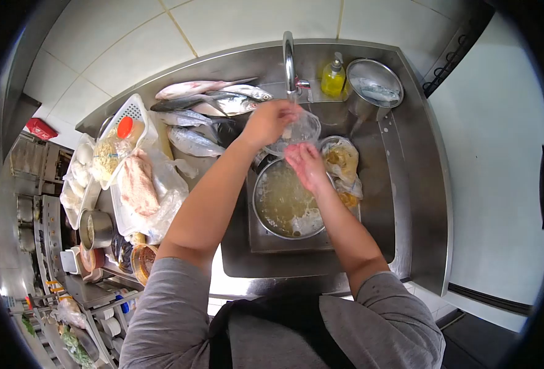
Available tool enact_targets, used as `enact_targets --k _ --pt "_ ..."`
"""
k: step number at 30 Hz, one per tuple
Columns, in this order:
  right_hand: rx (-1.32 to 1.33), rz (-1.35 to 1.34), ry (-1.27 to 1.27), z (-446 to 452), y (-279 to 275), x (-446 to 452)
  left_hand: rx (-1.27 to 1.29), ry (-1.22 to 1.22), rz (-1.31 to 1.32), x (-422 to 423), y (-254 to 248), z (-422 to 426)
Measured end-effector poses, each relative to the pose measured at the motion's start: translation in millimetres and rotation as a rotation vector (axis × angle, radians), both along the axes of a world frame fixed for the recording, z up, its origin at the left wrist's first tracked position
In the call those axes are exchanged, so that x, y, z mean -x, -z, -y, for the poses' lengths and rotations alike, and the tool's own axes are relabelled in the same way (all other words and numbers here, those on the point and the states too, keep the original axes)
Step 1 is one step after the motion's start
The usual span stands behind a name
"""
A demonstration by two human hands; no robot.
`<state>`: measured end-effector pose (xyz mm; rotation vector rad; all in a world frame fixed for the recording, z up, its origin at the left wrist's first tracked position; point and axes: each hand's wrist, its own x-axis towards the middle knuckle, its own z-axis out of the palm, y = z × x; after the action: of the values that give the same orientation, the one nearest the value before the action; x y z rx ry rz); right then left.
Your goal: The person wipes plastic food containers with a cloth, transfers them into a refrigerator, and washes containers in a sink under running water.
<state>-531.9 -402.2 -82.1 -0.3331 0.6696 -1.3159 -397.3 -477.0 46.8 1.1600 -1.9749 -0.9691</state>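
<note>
Under the tap [289, 58] a clear plastic container [305, 128] is between my two hands. My left hand [270, 125] is closed on its upper left side, close below the spout. At its lower rim is my right hand [307, 165], palm partly turned up, fingers curled against the plastic. Below them in the sink, a round metal pot [290, 200] holds cloudy yellowish liquid with some foam. Right of the pot sits a bowl with a plastic bag of yellowish food [341, 158].
Several whole fish [195, 141] lie on the counter at the left. A soap bottle [333, 77] and a metal bowl with fish [375, 84] stand behind the sink. White baskets [138, 111] and bagged meat [138, 184] crowd the left side.
</note>
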Motion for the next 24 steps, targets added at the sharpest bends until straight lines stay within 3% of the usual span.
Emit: enact_targets --k 3,4,6,8,9,11,12,13,17,21,24 --pt "0.079 -0.195 -0.010 30.9 -24.5 -4.5 -0.041 -0.266 -0.328 -41.5 8.7 -15.7" --pt "0.192 -0.297 -0.024 43.4 -41.1 -4.3 -0.037 -0.268 -0.325 -52.7 20.4 -23.0" --pt "0.301 -0.400 -0.041 61.6 -80.3 -4.5 -0.409 -0.474 -0.656 -70.7 65.1 -37.9" --pt "0.504 -0.801 -0.324 73.2 -118.9 -5.0 -0.647 -0.497 -0.879 -50.4 93.9 -57.8" --pt "0.502 -0.805 -0.332 74.4 -134.2 -2.0 -0.754 -0.501 -0.959 -37.1 104.0 -65.7" --pt "0.486 -1.176 -0.618 74.2 -153.8 5.3 -0.954 -0.476 -0.991 -9.7 100.0 -77.5" --pt "0.582 -1.191 -0.604 73.6 -152.0 15.3 -0.969 -0.356 -0.986 -5.0 102.9 -73.4" --pt "0.583 -1.201 -0.609 69.8 -150.7 28.1 -0.969 -0.353 -0.997 -1.2 100.4 -64.7" --pt "0.210 -0.563 0.007 47.1 -127.9 79.5 -0.699 -0.161 -0.863 6.8 65.9 -16.3" --pt "0.163 -0.293 0.141 23.2 -59.6 80.2 -0.728 -0.150 -0.766 17.8 1.6 -12.4" --pt "0.040 -0.306 0.101 -15.2 -43.7 58.9 -0.639 -0.157 -0.412 7.6 -11.2 -28.9"
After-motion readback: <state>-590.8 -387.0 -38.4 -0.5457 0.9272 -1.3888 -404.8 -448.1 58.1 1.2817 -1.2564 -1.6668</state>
